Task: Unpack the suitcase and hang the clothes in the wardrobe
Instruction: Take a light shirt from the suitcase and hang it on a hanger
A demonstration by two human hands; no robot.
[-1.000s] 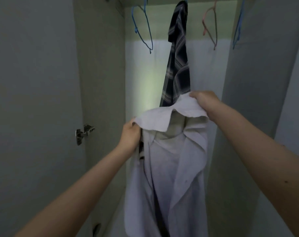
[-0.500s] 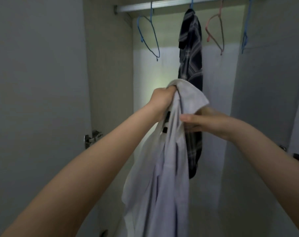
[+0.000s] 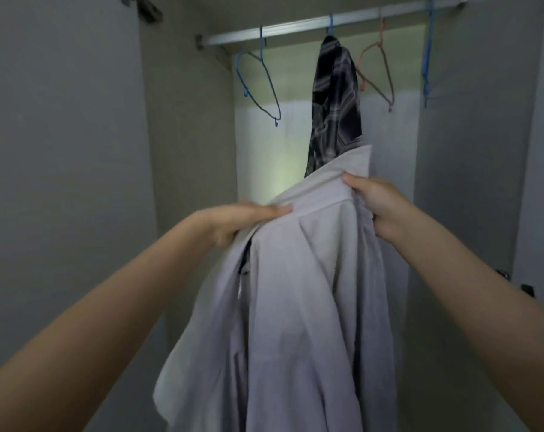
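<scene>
A pale lilac shirt (image 3: 298, 307) hangs from both my hands in front of the open wardrobe. My left hand (image 3: 242, 218) grips it at the left of the collar, and my right hand (image 3: 373, 204) pinches the collar's right side. Behind it a dark plaid shirt (image 3: 334, 101) hangs on a blue hanger from the metal rail (image 3: 295, 26). The plaid shirt's lower part is hidden by the lilac collar. The suitcase is out of view.
Bare hangers hang on the rail: a blue hanger (image 3: 264, 85) at left, a pink hanger (image 3: 378, 67) right of the plaid shirt, another blue hanger (image 3: 426, 54) at far right. Wardrobe door panels (image 3: 62, 182) flank the opening; a hinge (image 3: 513, 283) shows on the right.
My hands have spread apart along the collar, the right one rising to its upper edge. The lilac shirt now hangs with its back towards me. The view has tilted up, showing the whole rail.
</scene>
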